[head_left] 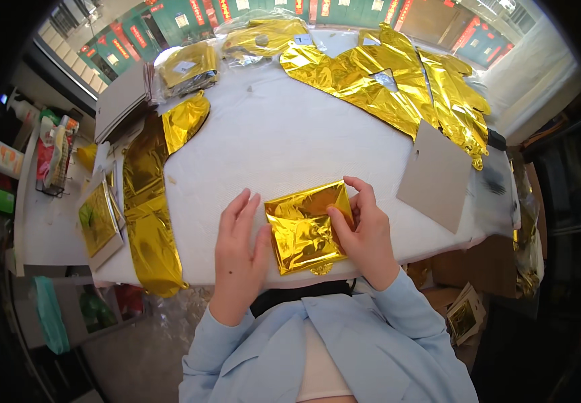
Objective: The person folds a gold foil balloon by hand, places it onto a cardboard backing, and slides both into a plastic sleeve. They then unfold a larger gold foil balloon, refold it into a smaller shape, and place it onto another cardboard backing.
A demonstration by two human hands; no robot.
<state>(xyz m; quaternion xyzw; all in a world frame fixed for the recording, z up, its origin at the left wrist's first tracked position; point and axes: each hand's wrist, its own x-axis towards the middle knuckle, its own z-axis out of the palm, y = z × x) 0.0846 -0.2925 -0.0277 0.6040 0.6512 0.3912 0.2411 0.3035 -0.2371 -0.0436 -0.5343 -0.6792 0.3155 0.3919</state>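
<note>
Folded gold foil (306, 227) — crinkled, shiny square — pinched by right hand (364, 232); left hand (240, 245) flat beside.

- Bright, even daylight falls on the white table (283, 134); shadows under the hands are faint and soft
- The folded gold foil (307, 225) near the table's front edge throws sharp glare; so do the foil sheets (398, 80) at its far side
- Table edges bow outward; beyond them the corners go black; focus softens toward the rim
</note>
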